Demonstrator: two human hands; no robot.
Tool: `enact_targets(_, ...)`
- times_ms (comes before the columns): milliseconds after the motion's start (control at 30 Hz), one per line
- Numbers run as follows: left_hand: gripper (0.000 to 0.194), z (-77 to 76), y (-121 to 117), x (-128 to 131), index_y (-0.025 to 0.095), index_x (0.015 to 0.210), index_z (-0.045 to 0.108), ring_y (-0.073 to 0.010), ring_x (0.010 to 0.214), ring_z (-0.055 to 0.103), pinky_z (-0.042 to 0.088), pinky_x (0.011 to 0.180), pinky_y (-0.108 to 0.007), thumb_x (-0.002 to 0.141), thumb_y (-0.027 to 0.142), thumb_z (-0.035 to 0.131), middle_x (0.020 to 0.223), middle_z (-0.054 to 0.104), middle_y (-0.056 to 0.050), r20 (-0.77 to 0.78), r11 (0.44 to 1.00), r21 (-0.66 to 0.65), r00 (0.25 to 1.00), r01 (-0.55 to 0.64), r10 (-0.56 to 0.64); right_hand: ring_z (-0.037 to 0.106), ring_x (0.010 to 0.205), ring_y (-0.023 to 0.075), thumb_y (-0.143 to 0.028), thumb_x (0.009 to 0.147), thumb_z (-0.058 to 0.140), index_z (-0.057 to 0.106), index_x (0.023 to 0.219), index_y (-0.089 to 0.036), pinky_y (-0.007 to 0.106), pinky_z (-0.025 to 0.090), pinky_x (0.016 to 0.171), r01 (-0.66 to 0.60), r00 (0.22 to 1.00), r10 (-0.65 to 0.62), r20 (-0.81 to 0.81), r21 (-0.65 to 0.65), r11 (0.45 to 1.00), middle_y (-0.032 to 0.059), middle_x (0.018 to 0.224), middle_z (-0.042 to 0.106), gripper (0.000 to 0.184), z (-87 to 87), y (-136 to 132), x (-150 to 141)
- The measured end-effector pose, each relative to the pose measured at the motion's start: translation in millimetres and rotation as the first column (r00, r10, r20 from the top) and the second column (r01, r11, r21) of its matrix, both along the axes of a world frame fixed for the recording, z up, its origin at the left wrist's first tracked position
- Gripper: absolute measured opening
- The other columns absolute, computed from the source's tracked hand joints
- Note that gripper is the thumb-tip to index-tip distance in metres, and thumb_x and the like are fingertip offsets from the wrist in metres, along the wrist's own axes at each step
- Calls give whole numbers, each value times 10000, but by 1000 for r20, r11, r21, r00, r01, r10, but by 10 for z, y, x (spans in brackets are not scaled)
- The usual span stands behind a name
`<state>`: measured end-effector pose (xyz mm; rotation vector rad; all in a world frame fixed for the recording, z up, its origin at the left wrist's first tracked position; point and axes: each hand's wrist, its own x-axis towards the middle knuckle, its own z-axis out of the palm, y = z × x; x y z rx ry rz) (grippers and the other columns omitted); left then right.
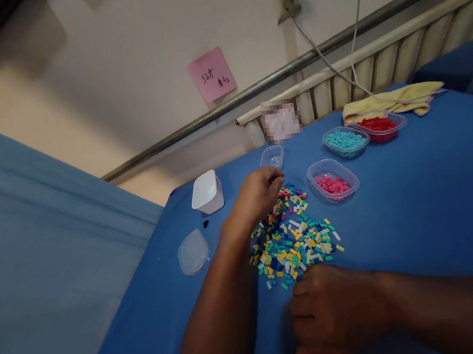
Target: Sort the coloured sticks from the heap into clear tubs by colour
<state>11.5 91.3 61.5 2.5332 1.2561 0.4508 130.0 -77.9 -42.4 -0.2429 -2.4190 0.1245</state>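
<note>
A pile of small coloured bricks [296, 239] lies on the blue cloth [431, 216]. My left hand [257, 196] reaches over the pile's far left edge, fingers curled together near an empty clear tub [272, 156]; what they pinch is hidden. My right hand [333, 311] rests on the cloth just below the pile, fingers curled in a loose fist, nothing visible in it. A clear tub of pink bricks [332, 180] stands right of the pile.
Tubs of teal bricks [346, 141] and red bricks [380, 126] stand at the back right by a yellow cloth [395, 100]. A white tub [207, 192] and a clear lid [193, 252] sit left. A cable [335, 67] hangs from the wall.
</note>
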Motion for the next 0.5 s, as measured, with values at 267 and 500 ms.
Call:
enact_targets(267,261,-300,-313,-762,220,1071,809,-231,1012,716,534,899,-325,916,111,628,1123,775,-65,-295,996,-59,955,-62,42,513,586,156,-430,1088,572,655,771,-222,341,316,527,25,998,-22,57,-67,997,-15,722,645,389,-49,8,-1)
enact_targets(500,199,-429,-391,-686,210,1020,804,-269,1031,695,535,913,-360,974,175,614,1047,760,-99,-357,999,48,933,-16,32,483,577,161,-397,1089,565,642,762,-229,346,312,521,43,999,-41,30,-60,997,-17,707,626,376,-107,0,-17)
